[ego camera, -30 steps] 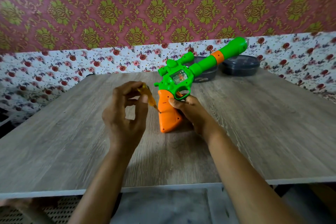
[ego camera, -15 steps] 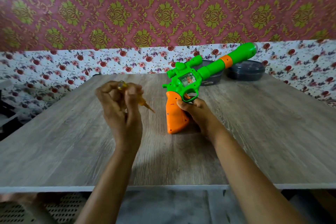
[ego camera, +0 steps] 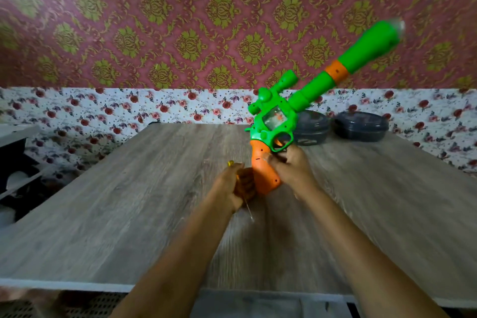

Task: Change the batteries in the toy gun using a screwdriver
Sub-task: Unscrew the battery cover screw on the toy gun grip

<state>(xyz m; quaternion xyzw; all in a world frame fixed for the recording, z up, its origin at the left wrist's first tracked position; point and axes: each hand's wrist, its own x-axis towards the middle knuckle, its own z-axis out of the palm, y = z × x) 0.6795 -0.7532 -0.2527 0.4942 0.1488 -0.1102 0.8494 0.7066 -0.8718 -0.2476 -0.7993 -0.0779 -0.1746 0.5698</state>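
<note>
The toy gun [ego camera: 278, 121] has a green body, a long green barrel with an orange ring, and an orange grip. It is lifted off the wooden table [ego camera: 129, 201], barrel pointing up and right. My right hand [ego camera: 290, 170] grips the orange grip from the right, just below the trigger guard. My left hand [ego camera: 232, 186] is pressed against the left side of the grip and holds a small screwdriver [ego camera: 249, 210] with a yellow handle; its thin metal shaft points down toward me. The frame is motion-blurred.
Two dark round lidded containers [ego camera: 360, 126] sit at the table's far edge, one partly behind the gun. A floral-papered wall stands behind. A shelf unit [ego camera: 15, 152] is on the left, beyond the table's edge.
The gun was lifted off the table and tilted upward. My left hand came down and in against the grip, and the screwdriver turned so its shaft points down.
</note>
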